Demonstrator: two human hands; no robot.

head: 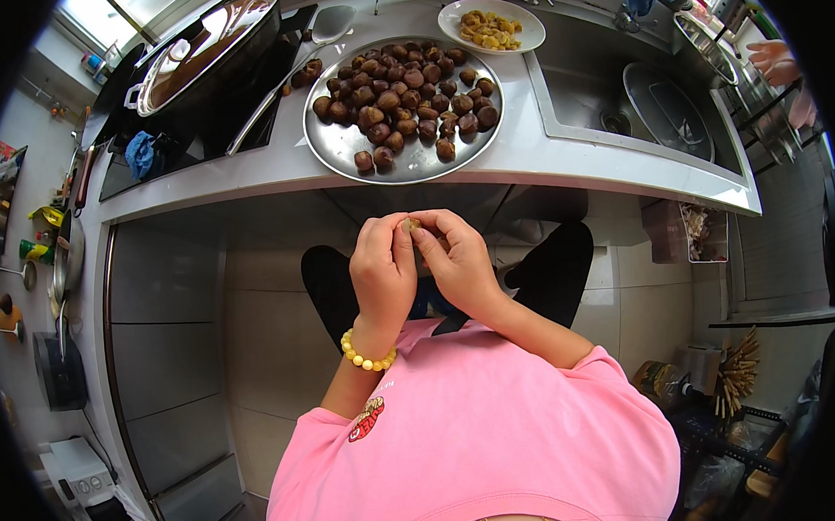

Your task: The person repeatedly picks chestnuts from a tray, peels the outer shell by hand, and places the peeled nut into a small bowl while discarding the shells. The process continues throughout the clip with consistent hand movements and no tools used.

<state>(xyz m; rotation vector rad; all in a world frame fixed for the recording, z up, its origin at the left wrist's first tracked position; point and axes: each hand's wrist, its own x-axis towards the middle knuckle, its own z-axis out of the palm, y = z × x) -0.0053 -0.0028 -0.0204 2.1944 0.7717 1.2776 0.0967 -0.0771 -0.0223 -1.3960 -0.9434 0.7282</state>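
My left hand and my right hand meet in front of the counter edge, below the tray. Between their thumbs and fingertips they hold a small yellowish chestnut piece, mostly covered by the fingers. A round steel tray on the counter bears many brown chestnuts in their shells. Behind it to the right, a white plate carries yellow peeled chestnut pieces. A few brown chestnuts or shells lie on the counter left of the tray.
A metal spatula lies left of the tray, beside a lidded pot on the black cooktop. To the right is a steel sink with an oval lid or dish in it. The counter's front edge runs just beyond my hands.
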